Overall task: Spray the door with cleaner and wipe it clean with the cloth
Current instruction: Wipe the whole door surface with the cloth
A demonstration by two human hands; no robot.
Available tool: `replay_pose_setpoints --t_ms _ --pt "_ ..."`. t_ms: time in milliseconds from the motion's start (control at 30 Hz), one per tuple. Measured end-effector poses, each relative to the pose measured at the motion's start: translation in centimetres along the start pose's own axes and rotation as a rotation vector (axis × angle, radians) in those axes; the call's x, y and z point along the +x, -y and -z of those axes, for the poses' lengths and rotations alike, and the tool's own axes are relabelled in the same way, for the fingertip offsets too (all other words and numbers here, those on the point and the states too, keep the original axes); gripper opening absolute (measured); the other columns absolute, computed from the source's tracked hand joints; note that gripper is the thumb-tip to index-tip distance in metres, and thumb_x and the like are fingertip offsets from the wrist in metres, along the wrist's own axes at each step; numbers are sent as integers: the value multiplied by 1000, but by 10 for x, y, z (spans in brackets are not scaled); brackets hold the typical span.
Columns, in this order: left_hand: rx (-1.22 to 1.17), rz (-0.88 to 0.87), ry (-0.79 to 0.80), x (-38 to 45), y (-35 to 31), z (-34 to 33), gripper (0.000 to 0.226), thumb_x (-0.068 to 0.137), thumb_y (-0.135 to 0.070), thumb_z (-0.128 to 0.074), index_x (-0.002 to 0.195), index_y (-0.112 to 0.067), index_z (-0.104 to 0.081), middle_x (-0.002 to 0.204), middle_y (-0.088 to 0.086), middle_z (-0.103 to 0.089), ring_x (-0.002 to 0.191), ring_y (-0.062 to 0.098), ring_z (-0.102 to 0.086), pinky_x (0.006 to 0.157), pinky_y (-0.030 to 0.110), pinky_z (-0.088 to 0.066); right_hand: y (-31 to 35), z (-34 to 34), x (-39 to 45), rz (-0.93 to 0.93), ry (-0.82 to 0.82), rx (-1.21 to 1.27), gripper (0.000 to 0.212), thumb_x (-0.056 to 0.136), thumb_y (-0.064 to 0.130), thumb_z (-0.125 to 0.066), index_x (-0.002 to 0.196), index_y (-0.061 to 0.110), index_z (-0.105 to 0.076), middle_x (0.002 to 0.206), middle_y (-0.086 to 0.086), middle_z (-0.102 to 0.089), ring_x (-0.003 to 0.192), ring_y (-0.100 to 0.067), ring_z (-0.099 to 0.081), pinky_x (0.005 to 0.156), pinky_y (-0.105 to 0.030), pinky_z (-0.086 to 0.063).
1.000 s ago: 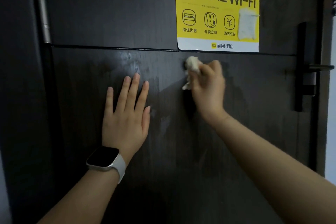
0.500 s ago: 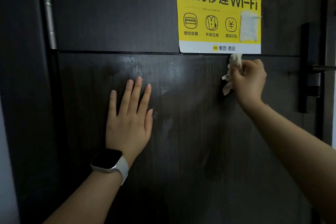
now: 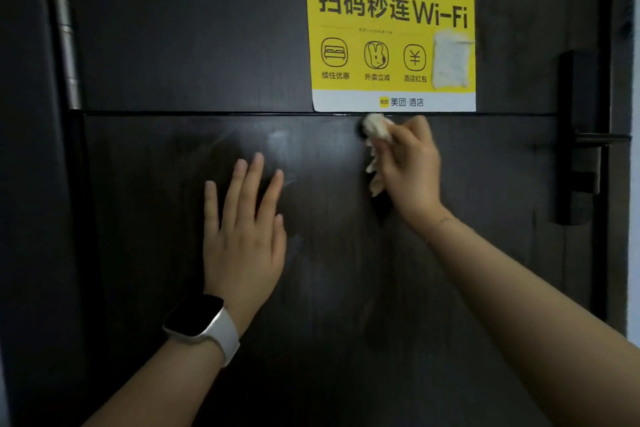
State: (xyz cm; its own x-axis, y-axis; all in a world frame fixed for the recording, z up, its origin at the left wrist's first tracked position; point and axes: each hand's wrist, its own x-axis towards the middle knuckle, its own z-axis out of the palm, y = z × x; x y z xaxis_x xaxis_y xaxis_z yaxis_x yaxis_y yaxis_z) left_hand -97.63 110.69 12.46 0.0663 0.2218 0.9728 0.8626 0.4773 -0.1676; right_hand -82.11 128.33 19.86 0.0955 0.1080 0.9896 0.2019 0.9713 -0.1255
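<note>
Just under the yellow sticker (image 3: 391, 42), the right hand (image 3: 412, 170) pinches a bunched cloth (image 3: 375, 128) against the door (image 3: 346, 288). The left hand (image 3: 242, 239), fingers spread flat, likely steadies it.

The door (image 3: 346, 288) is a dark, wood-grained upright surface crossed by a horizontal groove (image 3: 207, 113) at mid-height. A yellow and white sticker (image 3: 381, 45) is fixed flat above the groove, toward the door's right edge; a pale patch (image 3: 450, 61) covers the sticker's right side. A metal hinge (image 3: 68, 52) sits at the left edge. A dark handle (image 3: 585, 139) is mounted at the right edge. Below the groove the left hand (image 3: 242, 239) lies flat, and the right hand (image 3: 412, 166) presses a cloth (image 3: 375, 130) against the panel.
</note>
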Motion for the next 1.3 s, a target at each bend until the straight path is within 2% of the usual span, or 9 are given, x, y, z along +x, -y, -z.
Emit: replay_pose_setpoints --t_ms 267,433,533,700,867,967,1133,1233,1300 --pt "-154 -227 -19 53 -144 -46 54 96 -28 -45 149 -20 -42 162 8 -25 150 24 -21 119 50 -21 -122 70 30 -224 -107 -98 15 95 13 -58 90 6 -71 89 0 -44 72 -3 -46 70 -15 -32" --pt "-128 -185 26 88 -202 -85 56 98 -33 -34 152 -20 -37 163 9 -24 150 24 -22 120 50 -17 -150 80 29 -223 -132 -72 13 95 8 -57 94 7 -71 90 1 -47 65 5 -50 66 -11 -39" --pt "0 -193 18 90 -209 -104 56 101 -34 -29 155 -19 -30 164 10 -20 151 26 -20 121 52 -10 -158 80 30 -192 -149 -35 12 94 9 -60 93 9 -71 90 1 -49 71 11 -54 68 -5 -39" --pt "28 -183 -27 88 -209 -110 55 103 -34 -30 156 -19 -26 164 10 -17 151 27 -17 121 52 -9 -188 81 30 -250 -225 -36 13 95 12 -58 96 7 -70 93 2 -46 78 -9 -51 77 -30 -46" --pt "36 -186 -40 89 -210 -110 55 103 -33 -31 156 -18 -27 164 11 -17 151 28 -16 121 53 -10 -215 90 -47 -256 -224 -130 32 95 3 -58 126 8 -64 116 0 -56 112 -11 -46 101 -15 -36" --pt "49 -186 -46 87 -210 -110 55 104 -33 -28 156 -17 -25 164 11 -15 152 28 -15 121 53 -10 -220 98 -76 -387 -183 -88 41 94 -1 -56 133 11 -60 136 -5 -54 130 -18 -48 110 -39 -41" --pt "45 -195 -56 87 -211 -109 55 104 -33 -29 156 -17 -26 164 12 -15 152 29 -14 121 55 -12 -219 98 -5 -433 -264 -37 42 93 1 -55 130 17 -63 132 -2 -61 124 -19 -56 107 -31 -44" --pt "37 -199 -76 86 -211 -112 55 104 -33 -28 156 -16 -26 164 13 -15 152 29 -14 120 56 -13 -230 97 21 -445 -257 -8 34 96 15 -51 128 22 -61 118 -4 -68 106 -21 -66 95 -38 -52" --pt "36 -201 -86 86 -212 -113 55 104 -33 -28 156 -16 -26 164 12 -15 152 29 -14 120 56 -13 -238 99 2 -387 -192 -53 38 97 12 -49 133 21 -57 129 -6 -63 118 -21 -61 101 -38 -50"
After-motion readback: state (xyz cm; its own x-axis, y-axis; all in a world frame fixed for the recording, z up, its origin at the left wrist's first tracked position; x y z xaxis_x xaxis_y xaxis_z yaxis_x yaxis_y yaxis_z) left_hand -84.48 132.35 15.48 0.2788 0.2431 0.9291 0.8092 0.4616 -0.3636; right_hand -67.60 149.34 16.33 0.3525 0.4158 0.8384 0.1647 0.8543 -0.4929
